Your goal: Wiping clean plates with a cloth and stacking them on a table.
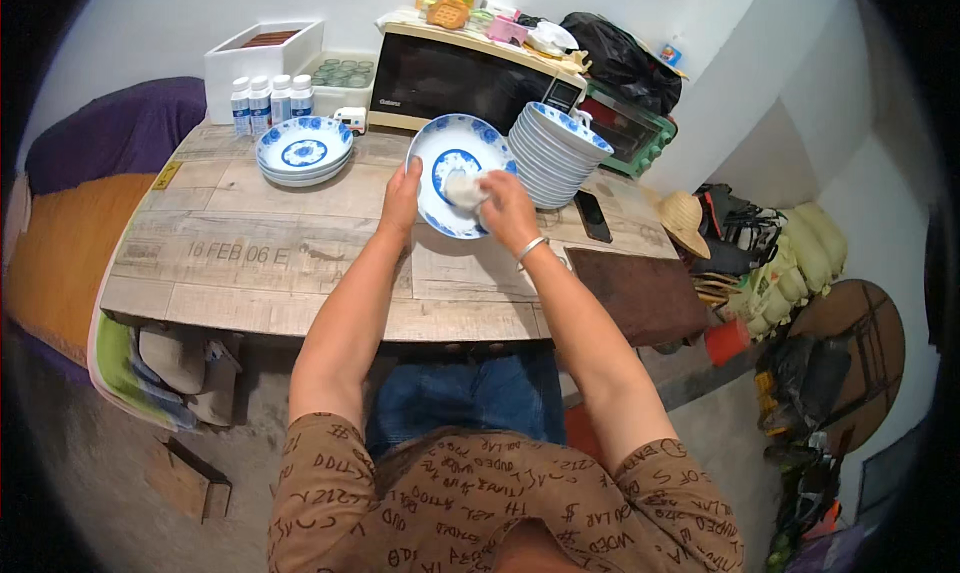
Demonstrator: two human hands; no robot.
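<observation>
My left hand [403, 196] grips the left rim of a blue-and-white patterned plate [478, 139], which is tilted up to face me above the table. My right hand [508, 207] holds a bunched white cloth [463, 190] against the inside of the plate, partly covering its round centre motif. Just to the right, a tall leaning stack of matching plates [553, 160] stands close to the held one. On the left side of the table sits a low stack of a few similar plates [304, 151].
A microwave oven [450, 77] stands at the back, with several small bottles [271, 106], a toy van [350, 120] and a white foam box [225, 70] left of it. A smartphone [594, 216] and a brown cloth [634, 291] lie on the wood-patterned table [247, 280] at right.
</observation>
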